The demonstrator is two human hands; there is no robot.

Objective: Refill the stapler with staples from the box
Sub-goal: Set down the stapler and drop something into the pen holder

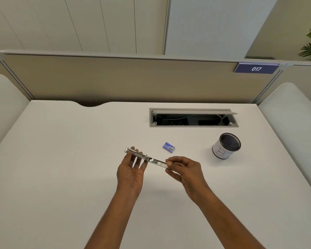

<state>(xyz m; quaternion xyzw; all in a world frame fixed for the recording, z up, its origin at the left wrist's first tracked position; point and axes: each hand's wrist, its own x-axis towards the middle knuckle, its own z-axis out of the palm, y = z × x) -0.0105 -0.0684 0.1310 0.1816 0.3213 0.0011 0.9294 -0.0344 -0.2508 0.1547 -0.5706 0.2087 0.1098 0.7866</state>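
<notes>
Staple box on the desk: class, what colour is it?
The staple box is blue with a paler printed label, seen best in the head view.

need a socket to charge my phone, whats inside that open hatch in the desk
Inside the hatch a grey cable crosses a dark tray, and a second cable shows at the right end. The raised lid and shadow hide the rest; no socket can be made out.

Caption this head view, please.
Left hand supports and right hand pinches the opened stapler over the desk; staple box beyond.
</notes>
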